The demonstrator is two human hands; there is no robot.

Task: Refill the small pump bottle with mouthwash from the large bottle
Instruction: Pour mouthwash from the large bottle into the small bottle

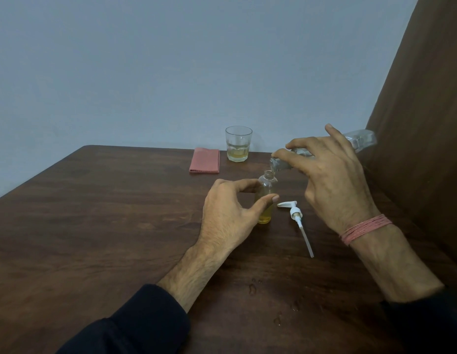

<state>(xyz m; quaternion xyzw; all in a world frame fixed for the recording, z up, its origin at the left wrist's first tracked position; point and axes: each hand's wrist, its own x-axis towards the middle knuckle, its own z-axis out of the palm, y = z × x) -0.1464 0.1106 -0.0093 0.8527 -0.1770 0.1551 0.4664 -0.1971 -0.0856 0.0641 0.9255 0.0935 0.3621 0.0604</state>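
The small clear pump bottle (267, 186) stands upright on the brown wooden table (107, 213), open at the top, with yellow liquid in its lower part. My left hand (227, 215) holds it around the middle between thumb and fingers. My right hand (332, 175) grips the large clear bottle (360, 140), tipped almost flat, its mouth right above the small bottle's neck. The white pump head (295, 213) with its long tube lies on the table just right of the small bottle.
A glass (238, 144) with a little yellow liquid stands at the table's back edge, beside a folded pink cloth (204, 160). A brown curtain (426, 111) hangs along the right. Drops of liquid (253, 288) lie on the table near me.
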